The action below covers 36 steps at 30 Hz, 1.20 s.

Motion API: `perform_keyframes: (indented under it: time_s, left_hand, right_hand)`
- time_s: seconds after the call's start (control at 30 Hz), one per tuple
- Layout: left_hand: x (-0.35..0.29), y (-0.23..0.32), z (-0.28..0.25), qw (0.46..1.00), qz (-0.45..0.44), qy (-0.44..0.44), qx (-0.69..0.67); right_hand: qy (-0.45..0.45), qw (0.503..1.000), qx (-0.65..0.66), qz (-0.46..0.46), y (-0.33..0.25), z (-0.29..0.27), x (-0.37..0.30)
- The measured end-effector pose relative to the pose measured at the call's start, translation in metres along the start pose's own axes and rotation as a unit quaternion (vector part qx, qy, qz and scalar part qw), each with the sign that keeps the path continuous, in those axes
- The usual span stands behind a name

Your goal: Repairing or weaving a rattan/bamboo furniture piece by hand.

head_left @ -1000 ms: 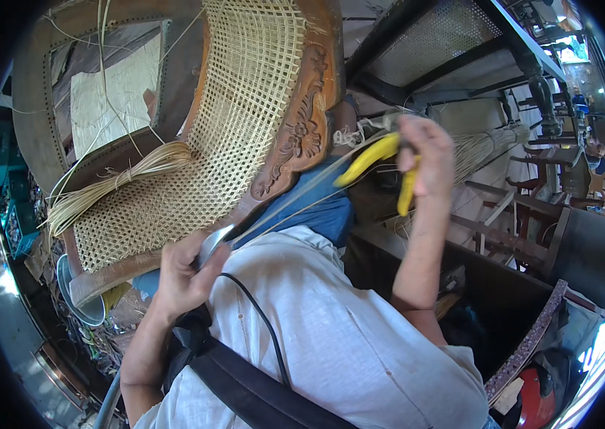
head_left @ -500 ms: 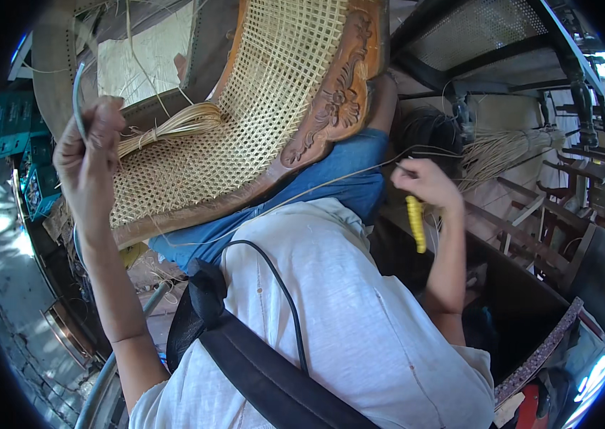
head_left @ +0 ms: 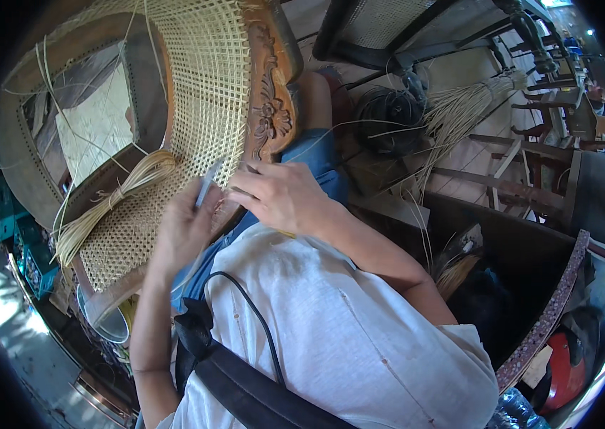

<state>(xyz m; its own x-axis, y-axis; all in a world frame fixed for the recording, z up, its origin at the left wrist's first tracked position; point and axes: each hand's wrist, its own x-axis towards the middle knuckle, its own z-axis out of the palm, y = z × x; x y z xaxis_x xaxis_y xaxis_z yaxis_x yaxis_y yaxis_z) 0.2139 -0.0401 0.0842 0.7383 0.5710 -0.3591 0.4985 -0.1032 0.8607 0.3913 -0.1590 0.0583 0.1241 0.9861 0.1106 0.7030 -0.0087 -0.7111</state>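
Note:
My left hand is closed on a thin pale-blue strip that sticks up past the fingers; motion blurs it. Close beside it, its fingertips nearly meeting the left hand's, my right hand is curled with fingers pinched. A bit of yellow handle shows beneath the right hand; the rest of that tool is hidden. Both hands are over the near edge of a carved wooden chair frame with woven cane mesh, which rests against my legs. On the mesh lies a tied bundle of cane strands.
An open frame with peg holes along its edge adjoins the mesh at left. Loose cane strands spread on the floor at right, near a dark wooden chair. Green crates stand far left; a dark bin-like box is near right.
My hands were wide apart and have come together in front of me. The yellow handle, earlier hanging in plain sight from my right hand, is now mostly hidden. The view has shifted right.

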Motion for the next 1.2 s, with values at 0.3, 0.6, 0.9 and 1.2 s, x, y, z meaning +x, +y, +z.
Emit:
perform_keyframes:
  time_s: [0.3, 0.6, 0.9, 1.2]
  left_hand:
    - [-0.103, -0.078, -0.222, 0.908, 0.0, 0.308, 0.283]
    - [-0.3, -0.219, -0.426, 0.68, -0.282, 0.4, 0.546]
    - [-0.058, -0.044, -0.147, 0.966, 0.089, 0.214, 0.115]
    - [0.021, 0.052, -0.019, 0.992, 0.127, 0.013, -0.007]
  right_hand:
    - [-0.12, 0.968, 0.03, 0.219, 0.132, -0.15, 0.0]
    - [-0.077, 0.95, -0.111, 0.281, 0.186, -0.244, -0.012]
    - [-0.131, 0.985, 0.003, 0.109, 0.041, -0.181, 0.042]
    - [-0.098, 0.987, -0.005, 0.126, 0.018, -0.177, 0.049]
